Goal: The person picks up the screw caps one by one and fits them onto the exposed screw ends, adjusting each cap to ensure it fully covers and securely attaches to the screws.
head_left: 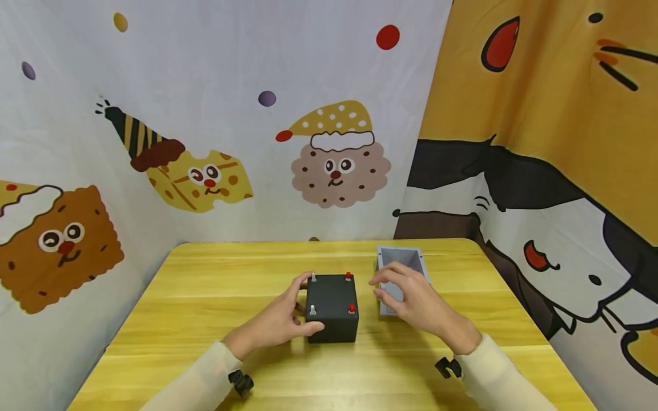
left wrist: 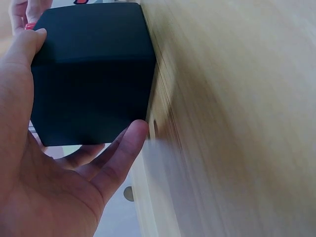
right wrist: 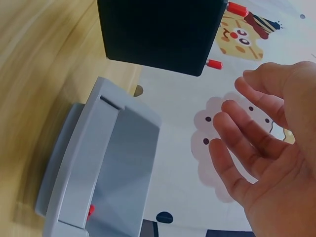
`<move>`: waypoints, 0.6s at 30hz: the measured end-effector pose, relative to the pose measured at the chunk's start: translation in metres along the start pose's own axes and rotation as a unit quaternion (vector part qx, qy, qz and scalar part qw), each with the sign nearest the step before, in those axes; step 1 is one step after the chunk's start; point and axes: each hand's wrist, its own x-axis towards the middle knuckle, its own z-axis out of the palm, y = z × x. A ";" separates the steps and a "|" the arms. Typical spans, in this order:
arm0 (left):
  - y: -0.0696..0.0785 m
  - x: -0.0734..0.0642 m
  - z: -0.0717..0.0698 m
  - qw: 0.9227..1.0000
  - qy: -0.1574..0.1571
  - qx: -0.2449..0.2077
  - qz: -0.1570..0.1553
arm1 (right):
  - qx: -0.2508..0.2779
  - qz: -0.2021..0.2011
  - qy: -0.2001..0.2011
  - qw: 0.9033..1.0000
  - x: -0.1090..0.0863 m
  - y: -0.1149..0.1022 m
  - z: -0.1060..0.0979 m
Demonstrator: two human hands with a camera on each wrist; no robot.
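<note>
A black box [head_left: 331, 297] stands on the table, with a toggle switch near each corner of its top. The levers on the left are bare metal; those on the right wear red caps [right wrist: 215, 64]. My left hand [head_left: 280, 317] grips the box from its left side, thumb at the near face and fingers round toward the far side. In the left wrist view the box [left wrist: 94, 94] sits between that thumb and fingers. My right hand [head_left: 411, 297] hovers right of the box, fingers loosely bent and holding nothing. It partly covers an open grey container [head_left: 388, 308] in the head view.
Inside the grey container a small red piece [right wrist: 91, 211] shows in the right wrist view. The wooden table [head_left: 205, 285] ends at a cartoon-printed curtain [head_left: 231, 85] at the back, and more curtain hangs close along the right side.
</note>
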 end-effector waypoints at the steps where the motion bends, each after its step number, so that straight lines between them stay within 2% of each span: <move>1: 0.000 0.000 0.000 1.000 0.001 -0.001 0.000 | -0.001 0.000 0.001 1.000 0.000 0.001 -0.001; 9: -0.004 -0.002 -0.001 1.000 -0.002 0.003 -0.003 | -0.016 -0.002 0.008 1.000 0.001 0.010 -0.002; 18: -0.002 0.000 -0.001 1.000 -0.006 -0.002 0.003 | -0.027 0.026 0.010 0.999 0.003 0.020 -0.005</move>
